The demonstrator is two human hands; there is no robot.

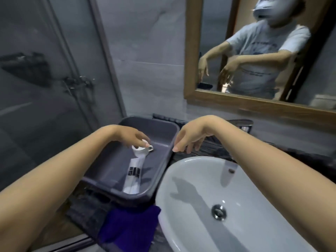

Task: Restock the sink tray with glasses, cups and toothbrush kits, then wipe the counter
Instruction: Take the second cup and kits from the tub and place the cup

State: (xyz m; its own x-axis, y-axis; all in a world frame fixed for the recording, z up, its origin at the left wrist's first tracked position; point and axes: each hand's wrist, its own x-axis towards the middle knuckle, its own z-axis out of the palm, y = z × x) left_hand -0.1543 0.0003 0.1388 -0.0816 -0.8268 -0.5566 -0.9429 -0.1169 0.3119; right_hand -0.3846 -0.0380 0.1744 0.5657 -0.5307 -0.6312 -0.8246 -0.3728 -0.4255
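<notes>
Far left: glass shower door (54, 70), out of play.

My left hand (132, 137) is over the grey tub (160, 128), fingers curled down around the top of a white cup (141, 150), gripping it at the rim. Cup handle points right. Cup is low in the far half of the tub; can't tell if its base is on the floor of the tub or just off it.

Toothbrush kit (134, 175): long white packet with black print, flat on the tub floor, running from just under the cup toward the near wall.

The tub sits on the dark counter (87, 202), just beside the basin's left edge.

Purple cloth (129, 226) lies over the counter's front edge, on the near side of the tub, up against the basin.

My right hand (189, 140) hangs above the tub's right rim, fingers loose, spread and pointing down, holding nothing. Thumb tip is close to the rim; contact unclear.

White basin (236, 206) is right of the tub, metal drain (219, 211) in its middle.

Upper right: wood-framed mirror (254, 100), reflecting both my arms held out.
</notes>
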